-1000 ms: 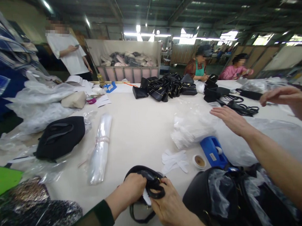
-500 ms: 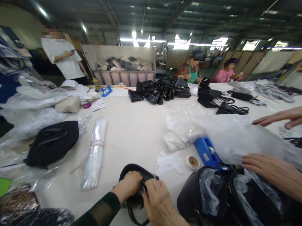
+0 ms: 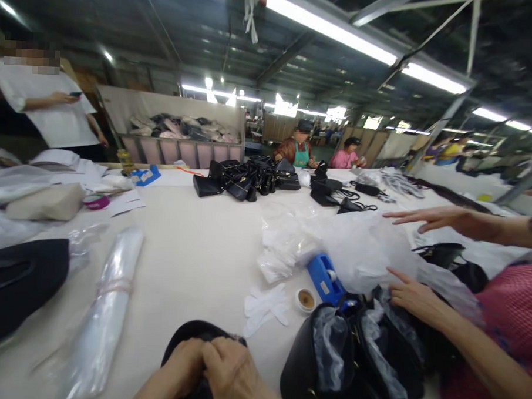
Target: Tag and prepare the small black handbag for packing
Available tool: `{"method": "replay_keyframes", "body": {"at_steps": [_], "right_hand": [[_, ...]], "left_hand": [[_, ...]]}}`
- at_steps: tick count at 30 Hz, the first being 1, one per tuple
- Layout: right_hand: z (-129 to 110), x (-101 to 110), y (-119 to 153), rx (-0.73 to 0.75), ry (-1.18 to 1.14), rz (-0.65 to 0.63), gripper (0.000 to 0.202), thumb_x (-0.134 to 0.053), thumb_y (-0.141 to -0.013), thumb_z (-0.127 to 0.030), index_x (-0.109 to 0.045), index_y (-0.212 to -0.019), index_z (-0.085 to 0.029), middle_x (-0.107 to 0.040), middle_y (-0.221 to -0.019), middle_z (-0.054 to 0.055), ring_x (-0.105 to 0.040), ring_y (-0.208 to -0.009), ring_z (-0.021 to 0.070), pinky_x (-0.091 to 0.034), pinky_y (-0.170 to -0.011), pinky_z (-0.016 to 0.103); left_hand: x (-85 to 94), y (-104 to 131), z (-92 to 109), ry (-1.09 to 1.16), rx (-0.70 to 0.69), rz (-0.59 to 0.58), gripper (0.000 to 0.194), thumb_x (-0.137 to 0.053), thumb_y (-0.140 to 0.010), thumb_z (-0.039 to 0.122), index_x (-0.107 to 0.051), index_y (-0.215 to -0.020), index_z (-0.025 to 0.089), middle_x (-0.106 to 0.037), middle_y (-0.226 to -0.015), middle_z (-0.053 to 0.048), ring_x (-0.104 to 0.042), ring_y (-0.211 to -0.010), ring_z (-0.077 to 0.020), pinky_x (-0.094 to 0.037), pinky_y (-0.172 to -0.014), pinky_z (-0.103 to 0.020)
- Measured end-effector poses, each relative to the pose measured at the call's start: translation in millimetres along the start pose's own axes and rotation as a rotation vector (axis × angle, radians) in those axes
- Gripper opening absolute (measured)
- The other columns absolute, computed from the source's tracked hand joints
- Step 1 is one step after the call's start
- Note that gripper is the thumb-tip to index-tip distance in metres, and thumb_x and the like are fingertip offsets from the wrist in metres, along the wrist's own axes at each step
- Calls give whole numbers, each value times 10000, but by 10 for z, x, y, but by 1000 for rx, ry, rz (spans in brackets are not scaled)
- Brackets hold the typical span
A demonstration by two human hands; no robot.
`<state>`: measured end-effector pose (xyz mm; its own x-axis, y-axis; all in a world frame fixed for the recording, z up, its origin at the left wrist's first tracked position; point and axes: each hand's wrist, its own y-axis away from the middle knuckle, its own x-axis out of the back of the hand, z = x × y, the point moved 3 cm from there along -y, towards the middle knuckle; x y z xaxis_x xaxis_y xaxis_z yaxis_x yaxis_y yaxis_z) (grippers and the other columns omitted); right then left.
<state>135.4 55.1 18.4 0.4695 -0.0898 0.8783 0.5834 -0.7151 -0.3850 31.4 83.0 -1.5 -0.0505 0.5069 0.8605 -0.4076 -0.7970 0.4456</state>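
Bottom centre: left hand (image 3: 180, 369) and right hand (image 3: 232, 377) pressed together, gripping black bag (image 3: 189, 336); handling unfinished, bag not yet set aside.

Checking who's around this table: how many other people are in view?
4: one standing far left, two seated across the table, one beside the wearer at right. Distant others may be hidden.

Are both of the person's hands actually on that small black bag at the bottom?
Touching. The head view shows the left hand and right hand pressed together on top of the small black bag, with no gap.
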Motion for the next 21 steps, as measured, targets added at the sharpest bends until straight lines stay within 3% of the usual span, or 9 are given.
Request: {"method": "replay_keyframes", "body": {"at_steps": [3, 6, 9, 13, 17, 21], "right_hand": [[-11, -87, -26, 35, 105, -136, 169, -561, -696, -160, -535, -856, -206, -621, -692, 3, -590, -594, 176, -458, -511, 279], [-53, -21, -29, -10, 100, -283, 133, -526, -769, -128, -540, -872, -211, -647, -772, 3, -623, -696, 167, -475, -592, 261], [-64, 90, -59, -46, 43, -356, 93, -532, -818, -166, -550, -903, -198, -654, -831, 29, -634, -775, 195, -489, -645, 281], [-16, 147, -135, -59, -5, -463, 157, -538, -842, -303, -566, -927, -175, -654, -866, 60, -632, -842, 223, -506, -701, 315], [14, 162, -202, -75, 48, -567, 171, -446, -869, -185, -597, -931, -136, -661, -911, 108, -631, -884, 250, -510, -754, 361], [17, 128, -314, -125, 123, -628, 269, -369, -846, -72, -618, -945, -95, -671, -910, 153, -647, -855, 275, -515, -707, 376]], "left_hand": [[50, 32, -25, -53, 42, -18, 226, -463, -764, 95, -678, -827, 124, -692, -869, -142, -634, -892, -353, -513, -787, -473], [169, 102, -16, -75, 67, -35, 252, -449, -759, 74, -654, -904, 91, -673, -931, -176, -624, -923, -336, -502, -811, -424], [248, 111, -22, -52, 52, -122, 213, -474, -752, 66, -663, -835, 118, -681, -912, -148, -624, -939, -277, -496, -827, -336], [320, 75, -48, -28, 73, -228, 142, -543, -748, 68, -640, -851, 81, -671, -942, -149, -617, -945, -255, -500, -848, -396], [476, 156, 15, 42, 26, -273, 207, -494, -757, 64, -628, -914, 71, -662, -956, -180, -626, -910, -287, -520, -776, -382], [636, 358, 35, 156, -25, -232, 267, -466, -758, 113, -589, -993, 83, -653, -981, -171, -625, -886, -283, -514, -756, -346]]}}
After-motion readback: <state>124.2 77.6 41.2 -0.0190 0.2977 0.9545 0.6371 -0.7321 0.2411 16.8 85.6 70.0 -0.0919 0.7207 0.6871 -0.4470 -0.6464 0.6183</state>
